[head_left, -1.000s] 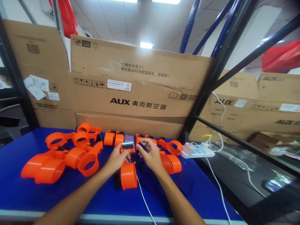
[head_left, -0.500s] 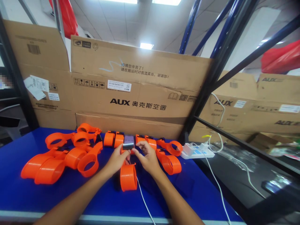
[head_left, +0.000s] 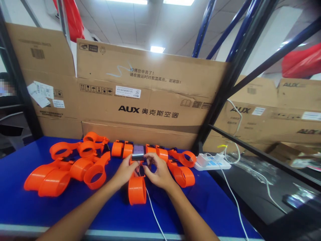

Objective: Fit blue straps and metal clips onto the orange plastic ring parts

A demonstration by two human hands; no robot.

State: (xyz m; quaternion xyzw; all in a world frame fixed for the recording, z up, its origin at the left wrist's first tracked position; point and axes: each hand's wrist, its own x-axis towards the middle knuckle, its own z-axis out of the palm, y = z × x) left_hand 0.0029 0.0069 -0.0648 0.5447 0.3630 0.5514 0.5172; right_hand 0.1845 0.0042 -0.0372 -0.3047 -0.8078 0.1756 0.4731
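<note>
Near the middle of the blue table, my left hand (head_left: 127,170) is closed on an orange tape dispenser (head_left: 137,190), whose wide ring points toward me. Close by on the right, my right hand (head_left: 158,170) bends its thumb and forefinger around something small and dark at the dispenser's upper end; what it is cannot be made out. Just beyond my fingertips is a flat device with a lit, purplish screen (head_left: 138,150), its lower edge bright and shiny. A white cable (head_left: 153,211) runs from beneath my hands toward the front edge.
Several orange dispensers (head_left: 54,182) are grouped on the left, and more orange dispensers (head_left: 186,176) lie on the right. A white power strip (head_left: 213,162) with plugs sits at the right edge. Cardboard (head_left: 147,97) walls the back, beside a dark metal post (head_left: 215,103).
My right thumb and fingers have shifted slightly and spread a little, showing the dark bit between them. My left hand keeps its hold. The view has moved marginally.
</note>
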